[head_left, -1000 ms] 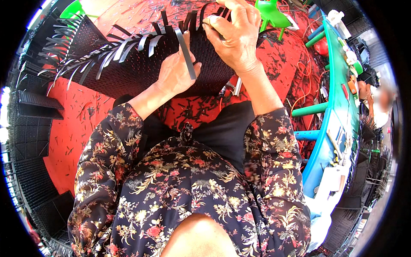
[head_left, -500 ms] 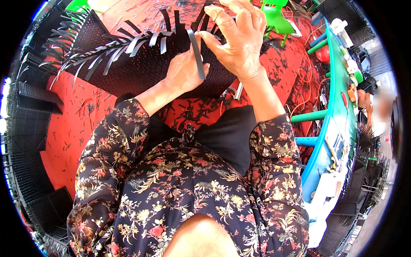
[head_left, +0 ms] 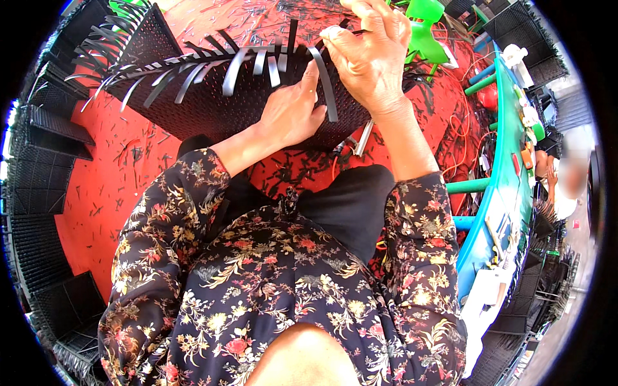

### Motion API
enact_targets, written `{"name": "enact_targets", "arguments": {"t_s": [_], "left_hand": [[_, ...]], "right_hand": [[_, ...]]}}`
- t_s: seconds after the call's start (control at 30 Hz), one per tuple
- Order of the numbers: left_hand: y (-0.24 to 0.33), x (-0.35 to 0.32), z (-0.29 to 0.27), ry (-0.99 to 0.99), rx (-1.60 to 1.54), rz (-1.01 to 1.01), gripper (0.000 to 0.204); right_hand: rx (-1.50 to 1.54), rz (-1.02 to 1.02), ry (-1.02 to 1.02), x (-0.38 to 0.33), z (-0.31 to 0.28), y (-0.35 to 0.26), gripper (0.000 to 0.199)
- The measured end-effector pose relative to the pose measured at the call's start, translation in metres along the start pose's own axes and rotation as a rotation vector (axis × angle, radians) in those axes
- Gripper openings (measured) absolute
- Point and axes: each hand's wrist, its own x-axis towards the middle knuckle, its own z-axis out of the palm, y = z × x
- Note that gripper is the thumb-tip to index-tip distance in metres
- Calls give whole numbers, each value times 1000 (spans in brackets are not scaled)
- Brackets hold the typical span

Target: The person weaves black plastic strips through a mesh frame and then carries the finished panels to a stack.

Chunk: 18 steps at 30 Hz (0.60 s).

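A black woven box (head_left: pixel 212 83) of plastic wicker stands before me, loose flat strips fringing its top rim. My left hand (head_left: pixel 290 116) lies against the near side, index finger stretched up to the rim and thumb apart, holding nothing visible. Beside that fingertip, one long black strip (head_left: pixel 327 87) bends over the rim and hangs down. Right of it, my right hand (head_left: pixel 373 61) is at the rim with thumb and index finger pinched together. A strip end seems to be between them, mostly hidden by the fingers.
Cut black strips litter the red floor (head_left: pixel 96 212). Woven black panels (head_left: pixel 38 186) line the left side. On the right are a blue-green table (head_left: pixel 508 141) with small items, a green plastic chair (head_left: pixel 425 32), and another person (head_left: pixel 566 186) beyond.
My right thumb and index finger have closed into a pinch, and that hand has shifted slightly right. My left index finger now points up at the rim. The box appears slightly lower and turned.
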Motion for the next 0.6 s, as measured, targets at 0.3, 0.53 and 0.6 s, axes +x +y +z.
{"name": "enact_targets", "arguments": {"t_s": [0.3, 0.53, 0.6], "left_hand": [[-20, -18, -4, 135, -114, -17, 81], [-18, -14, -5, 119, -103, -55, 81], [-18, -12, -4, 120, -97, -50, 80]], "right_hand": [[17, -12, 42, -3, 4, -1, 16], [37, -3, 36, -5, 3, -2, 15], [28, 4, 30, -5, 2, -2, 15]]}}
